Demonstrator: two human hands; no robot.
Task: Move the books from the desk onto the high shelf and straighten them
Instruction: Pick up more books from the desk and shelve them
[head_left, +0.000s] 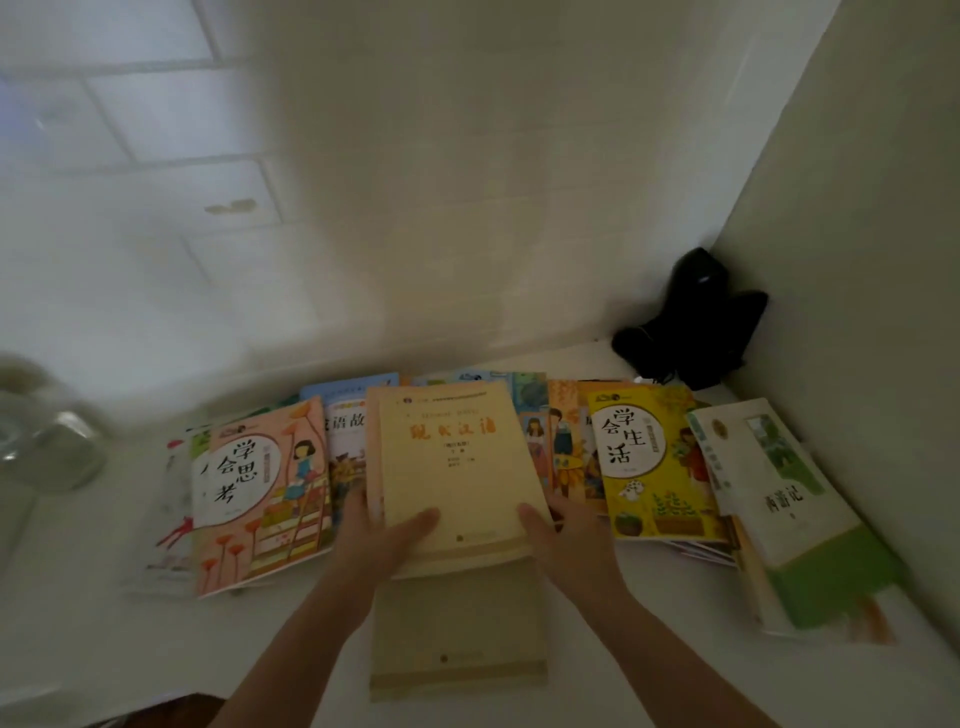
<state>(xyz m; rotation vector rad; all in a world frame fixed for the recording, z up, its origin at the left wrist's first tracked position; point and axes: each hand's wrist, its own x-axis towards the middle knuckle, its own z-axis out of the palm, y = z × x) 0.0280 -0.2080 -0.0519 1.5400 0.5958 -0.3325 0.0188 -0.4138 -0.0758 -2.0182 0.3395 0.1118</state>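
Cream-yellow covers fill my grip: my left hand and right hand clasp the near edge of a small stack of books, thumbs on top, above another cream book on the white desk, amid spread picture books.

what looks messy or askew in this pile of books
The books lie flat in a loose overlapping fan. The green and white book at the right end is skewed and overlaps its neighbours. Both hands grip the cream book.
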